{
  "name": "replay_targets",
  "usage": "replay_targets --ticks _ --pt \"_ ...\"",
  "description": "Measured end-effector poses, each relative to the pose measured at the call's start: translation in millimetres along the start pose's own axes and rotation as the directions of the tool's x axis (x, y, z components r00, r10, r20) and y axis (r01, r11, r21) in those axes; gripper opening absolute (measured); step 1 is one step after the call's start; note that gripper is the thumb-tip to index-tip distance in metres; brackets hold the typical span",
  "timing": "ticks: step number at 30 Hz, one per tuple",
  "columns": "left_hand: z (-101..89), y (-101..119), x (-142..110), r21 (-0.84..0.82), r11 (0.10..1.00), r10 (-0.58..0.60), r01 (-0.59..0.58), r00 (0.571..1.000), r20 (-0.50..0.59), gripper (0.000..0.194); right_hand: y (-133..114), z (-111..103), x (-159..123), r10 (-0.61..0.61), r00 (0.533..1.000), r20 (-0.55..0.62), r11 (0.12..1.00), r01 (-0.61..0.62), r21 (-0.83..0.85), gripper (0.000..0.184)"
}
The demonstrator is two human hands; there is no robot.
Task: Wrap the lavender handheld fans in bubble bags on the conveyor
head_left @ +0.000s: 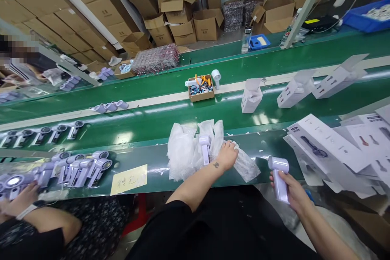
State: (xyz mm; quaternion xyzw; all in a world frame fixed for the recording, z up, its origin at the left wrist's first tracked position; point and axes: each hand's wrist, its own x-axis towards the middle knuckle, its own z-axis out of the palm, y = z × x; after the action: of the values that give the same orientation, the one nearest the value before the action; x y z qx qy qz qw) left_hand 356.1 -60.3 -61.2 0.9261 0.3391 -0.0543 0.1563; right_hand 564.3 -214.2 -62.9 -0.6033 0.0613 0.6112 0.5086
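My right hand [288,187] is wrapped round the handle of a lavender handheld fan [280,180], held upright over the bench's near edge. My left hand [227,155] has its fingers curled on a translucent bubble-wrap bag [245,164]; the fingertips are partly hidden. Left of that hand, a second lavender handheld fan [205,146] lies among more bubble-wrap bags [181,150]. Flat printed white boxes [327,146] are heaped to the right of my right hand.
Open white boxes [252,96] stand across the green belt [152,115]. A small carton [201,96] of mixed parts sits beside a white fan [216,77]. At left are grouped lavender fans [87,166], a yellow note [129,179] and a co-worker's hand [26,199].
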Motion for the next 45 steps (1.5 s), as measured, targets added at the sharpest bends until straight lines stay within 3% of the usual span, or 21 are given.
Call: replay_targets --ticks 2,6,10,13,16,19,21,26,28,30,32,34,36,37,39,42,43,45 --pt "5.9 20.5 4.2 -0.144 0.980 -0.139 0.139 0.990 0.010 0.026 1.0 -7.3 3.1 0.000 1.000 0.026 1.000 0.000 -0.017 0.030" --pt "45.3 60.6 -2.7 -0.311 0.891 -0.263 0.331 0.934 0.241 0.051 4.3 -20.6 -1.0 0.019 0.999 0.048 1.000 -0.018 -0.025 0.039" --pt "69.2 63.2 -6.4 -0.409 0.840 -0.287 0.357 0.932 0.223 0.023 4.5 -34.6 -15.2 0.051 0.996 0.077 0.992 -0.042 -0.119 0.048" --pt "63.0 57.8 -1.3 -0.479 0.797 -0.311 0.368 0.930 0.198 0.022 0.6 -31.8 -25.3 0.107 0.980 0.167 0.984 -0.080 -0.159 0.052" --pt "47.1 59.0 2.3 -0.587 0.727 -0.325 0.357 0.931 0.163 0.024 -7.4 -10.4 -30.1 0.167 0.927 0.335 0.977 -0.111 -0.181 0.061" --pt "30.2 58.3 -3.4 -0.827 0.446 -0.390 0.341 0.906 0.164 0.023 -15.4 15.7 -29.4 0.202 0.849 0.487 0.965 -0.090 -0.245 0.056" --pt "20.6 54.1 -12.3 -0.914 0.262 -0.448 0.310 0.878 0.169 0.020 -17.5 27.2 -27.9 0.173 0.850 0.497 0.963 -0.040 -0.268 0.046" --pt "3.6 44.6 -31.7 -0.985 0.057 -0.517 0.162 0.849 0.110 0.012 -10.2 43.6 -38.1 0.155 0.881 0.446 0.946 -0.003 -0.323 0.034" --pt "-2.3 42.6 -37.6 -0.990 0.099 -0.534 0.105 0.845 0.036 0.009 -7.3 53.4 -48.4 0.158 0.885 0.437 0.946 -0.009 -0.324 0.034" --pt "-6.6 40.2 -47.5 -0.972 0.215 -0.528 0.096 0.849 -0.033 0.011 -7.4 63.2 -57.0 0.154 0.898 0.413 0.953 -0.025 -0.301 0.037" --pt "-7.2 37.4 -61.2 -0.924 0.361 -0.469 0.124 0.881 -0.065 0.016 -10.4 68.3 -60.1 0.126 0.931 0.342 0.971 -0.045 -0.234 0.040" --pt "-4.9 34.2 -73.3 -0.862 0.483 -0.388 0.154 0.920 -0.053 0.025 -14.8 66.4 -57.6 0.051 0.964 0.261 0.987 -0.010 -0.158 0.041" --pt "-4.0 30.5 -76.9 -0.835 0.502 -0.387 0.225 0.922 0.016 0.027 -17.7 60.1 -53.6 -0.034 0.973 0.227 0.989 0.065 -0.132 0.042" --pt "-5.3 28.7 -74.9 -0.852 0.448 -0.415 0.270 0.907 0.069 0.022 -17.7 57.0 -52.6 -0.059 0.969 0.240 0.986 0.095 -0.140 0.043" --pt "-11.6 26.0 -65.6 -0.924 0.217 -0.422 0.313 0.884 0.201 0.016 -14.4 54.4 -53.9 -0.059 0.952 0.299 0.981 0.111 -0.161 0.046" --pt "-21.0 26.5 -52.0 -0.942 -0.188 -0.200 0.278 0.928 0.314 0.039 -5.3 61.2 -60.0 -0.035 0.914 0.403 0.982 0.105 -0.154 0.048" --pt "-21.5 27.9 -49.8 -0.923 -0.266 -0.146 0.278 0.935 0.323 0.048 -2.9 64.8 -61.5 -0.038 0.904 0.426 0.983 0.110 -0.147 0.049" --pt "-17.7 30.9 -49.1 -0.910 -0.287 -0.131 0.300 0.929 0.347 0.059 -1.7 69.9 -62.1 -0.057 0.901 0.431 0.984 0.124 -0.131 0.051"
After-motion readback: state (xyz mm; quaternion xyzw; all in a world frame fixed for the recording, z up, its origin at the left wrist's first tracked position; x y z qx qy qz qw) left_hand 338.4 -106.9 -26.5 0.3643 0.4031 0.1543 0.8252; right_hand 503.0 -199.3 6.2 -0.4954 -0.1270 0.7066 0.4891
